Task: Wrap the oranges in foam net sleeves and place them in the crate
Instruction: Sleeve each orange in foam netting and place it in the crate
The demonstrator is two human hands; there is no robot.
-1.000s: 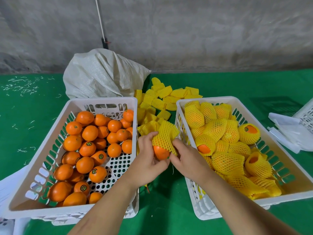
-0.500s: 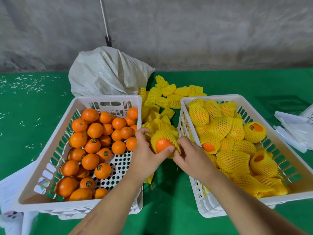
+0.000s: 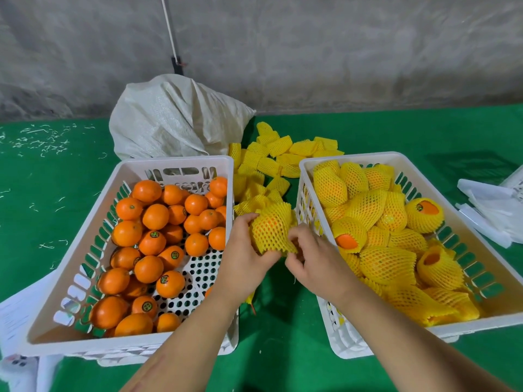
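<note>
The sleeve [image 3: 271, 230] hides most of the orange; right hand's fingers [image 3: 297, 250] curl underneath, unseen.

A round orange in a yellow foam net sleeve [image 3: 270, 228] sits between the two crates, its skin showing through the mesh. The white slotted plastic crate on the right [image 3: 478, 278] holds a heap of sleeved oranges [image 3: 387, 264] (a few with bare ends showing). Loose unwrapped oranges [image 3: 154, 241] fill the white perforated left crate [image 3: 70, 281]. Flat yellow net sleeves [image 3: 271, 162] lie piled beyond.

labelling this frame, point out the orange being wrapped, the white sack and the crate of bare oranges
orange being wrapped [image 3: 270, 230], head view, netted middle
white sack [image 3: 172, 120], head view, front face
crate of bare oranges [image 3: 169, 162], head view, far rim
</note>
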